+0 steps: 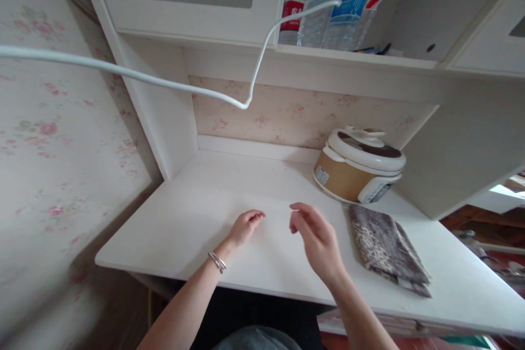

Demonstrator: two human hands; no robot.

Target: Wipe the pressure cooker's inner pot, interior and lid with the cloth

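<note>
Just above the white desk top [229, 186], my left hand [246, 225] is closed, its fingers curled together and no object showing in them. A silver bracelet [217, 262] circles the left wrist. My right hand [318, 235] hovers to its right with the index finger reaching out and apart from the curled ones; it holds nothing that I can see. Nearest to the right hand lies a folded grey-brown patterned cloth [388, 246]. Behind that cloth stands a white and gold electric cooker [356, 167] with its lid on.
A white cable [184, 86] hangs across the view in front of the cabinet. Overhead, several plastic bottles [348, 8] stand in an open cabinet compartment [414, 16]. Flowered wallpaper [49, 136] covers the wall at left. The desk's front edge runs below my wrists.
</note>
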